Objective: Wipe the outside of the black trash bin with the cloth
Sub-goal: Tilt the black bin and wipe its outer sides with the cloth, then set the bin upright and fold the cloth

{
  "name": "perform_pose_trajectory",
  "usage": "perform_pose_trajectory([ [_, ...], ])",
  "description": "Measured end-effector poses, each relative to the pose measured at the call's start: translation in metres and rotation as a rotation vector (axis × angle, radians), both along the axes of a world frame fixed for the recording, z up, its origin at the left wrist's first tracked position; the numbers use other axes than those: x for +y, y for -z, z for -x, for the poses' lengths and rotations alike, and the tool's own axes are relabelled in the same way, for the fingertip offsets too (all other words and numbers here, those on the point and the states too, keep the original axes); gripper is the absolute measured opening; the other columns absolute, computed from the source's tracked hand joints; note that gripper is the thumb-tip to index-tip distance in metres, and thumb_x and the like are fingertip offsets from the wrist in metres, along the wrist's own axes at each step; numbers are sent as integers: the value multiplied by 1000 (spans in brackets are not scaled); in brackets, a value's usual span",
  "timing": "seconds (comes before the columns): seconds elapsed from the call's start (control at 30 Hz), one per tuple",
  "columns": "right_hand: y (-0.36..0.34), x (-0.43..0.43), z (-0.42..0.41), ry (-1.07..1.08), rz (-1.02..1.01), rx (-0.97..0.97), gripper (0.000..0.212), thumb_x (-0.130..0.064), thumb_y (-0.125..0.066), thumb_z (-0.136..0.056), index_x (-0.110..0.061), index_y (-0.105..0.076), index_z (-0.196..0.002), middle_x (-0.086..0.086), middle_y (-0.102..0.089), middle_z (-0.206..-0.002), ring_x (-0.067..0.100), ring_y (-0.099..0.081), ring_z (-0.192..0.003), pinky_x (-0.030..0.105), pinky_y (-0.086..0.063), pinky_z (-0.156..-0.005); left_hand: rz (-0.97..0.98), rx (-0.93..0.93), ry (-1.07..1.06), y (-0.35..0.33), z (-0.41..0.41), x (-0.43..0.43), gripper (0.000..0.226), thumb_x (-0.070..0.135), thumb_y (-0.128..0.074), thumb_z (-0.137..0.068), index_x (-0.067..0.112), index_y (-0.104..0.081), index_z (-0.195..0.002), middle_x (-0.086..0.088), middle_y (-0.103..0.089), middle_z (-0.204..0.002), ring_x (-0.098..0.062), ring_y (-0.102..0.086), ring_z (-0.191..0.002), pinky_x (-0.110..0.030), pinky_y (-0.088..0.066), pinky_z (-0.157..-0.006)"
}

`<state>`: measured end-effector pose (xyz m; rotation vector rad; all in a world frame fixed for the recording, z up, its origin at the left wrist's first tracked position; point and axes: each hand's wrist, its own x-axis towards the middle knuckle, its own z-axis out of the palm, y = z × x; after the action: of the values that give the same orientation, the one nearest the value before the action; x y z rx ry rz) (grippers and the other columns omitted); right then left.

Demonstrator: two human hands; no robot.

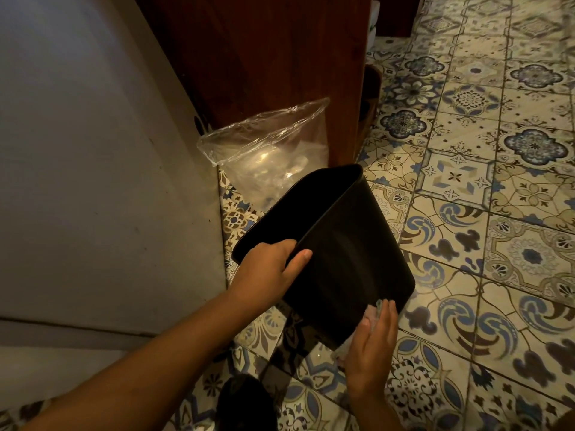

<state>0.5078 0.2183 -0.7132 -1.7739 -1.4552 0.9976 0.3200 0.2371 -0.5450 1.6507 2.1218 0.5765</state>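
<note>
the black trash bin [351, 253] is tipped at frame centre, mouth toward upper left, base toward lower right. the left hand [267, 269] grips its near rim, thumb outside. the right hand [371, 346], fingers flat, presses the cloth [371, 317] on the base corner; the wall left to wipe likely runs up-left from there

Looks like a home. Ornate blue-and-cream floor tiles [466, 213] are laid from 1 to 6 o'clock, a dark wooden cabinet [264, 57] is set at 12 with a clear plastic bag [267, 150] at its foot, and a pale wall [77, 150] is seen at 9.
</note>
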Motion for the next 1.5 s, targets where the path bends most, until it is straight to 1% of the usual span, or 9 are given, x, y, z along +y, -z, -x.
perform_pose_trajectory([
  [0.3,-21,18,-9,219,209,297,40,-33,-37,-108,-18,-52,-141,10,-56,-141,27,-53,-132,37,-42,-109,-76,106,72,-3,4,5,35,39,-49,-100,21,-44,-71,7,-38,-53,-12,-40,-46,-29,-31,-47],
  [0.4,-50,36,-14,169,278,524,27,-34,-46,-105,-18,-61,-121,7,-69,-108,18,-67,-91,30,-59,-77,-108,167,92,-3,10,5,35,40,-49,-100,24,-39,-71,9,-33,-52,-9,-36,-44,-29,-27,-47],
  [0.53,-80,82,-16,59,319,627,38,-41,-52,-90,-29,-65,-123,20,-70,-121,28,-65,-87,33,-54,-71,-131,211,158,0,16,2,33,45,-47,-99,25,-38,-74,12,-32,-55,-12,-37,-46,-29,-31,-48],
  [0.67,-133,131,-20,-35,188,566,44,-43,-48,-96,-28,-60,-135,19,-68,-123,40,-66,-100,36,-57,-71,-173,317,263,2,17,1,36,47,-43,-97,18,-54,-80,12,-40,-62,-10,-41,-50,-27,-33,-49],
  [0.8,-182,161,-19,-121,-62,390,38,-33,-45,-103,-22,-59,-137,7,-67,-127,26,-64,-113,45,-52,-98,-193,377,339,4,23,-3,44,51,-34,-96,16,-58,-83,2,-59,-63,-16,-54,-50,-27,-36,-49],
  [1.03,-185,161,-19,-439,-211,138,33,-25,-44,-108,-21,-60,-136,-7,-61,-123,10,-54,-115,15,-38,-85,-277,428,400,3,35,-3,35,46,-44,-93,17,-56,-78,3,-58,-58,-12,-52,-47,-23,-30,-47],
  [1.23,-180,156,-24,-459,-282,-3,35,-36,-42,-107,-19,-64,-129,-2,-66,-118,16,-59,-109,30,-42,-89,-303,512,403,6,45,-5,31,45,-46,-90,21,-56,-73,5,-58,-54,-12,-56,-45,-26,-47,-57],
  [1.37,-180,150,-34,-523,-303,-57,34,-36,-42,-106,-18,-66,-122,-2,-66,-111,15,-59,-102,21,-40,-79,-160,492,351,6,39,-16,42,58,-39,-94,23,-60,-83,5,-65,-74,-15,-63,-73,-41,-50,-85],
  [1.5,-186,147,-50,-515,-174,12,26,-35,-45,-107,-23,-67,-113,-8,-68,-101,7,-60,-92,18,-40,-73,-112,169,-4,7,23,-23,74,72,-19,-92,20,-56,-130,-2,-46,-150,-21,-27,-149,-53,-9,-122],
])
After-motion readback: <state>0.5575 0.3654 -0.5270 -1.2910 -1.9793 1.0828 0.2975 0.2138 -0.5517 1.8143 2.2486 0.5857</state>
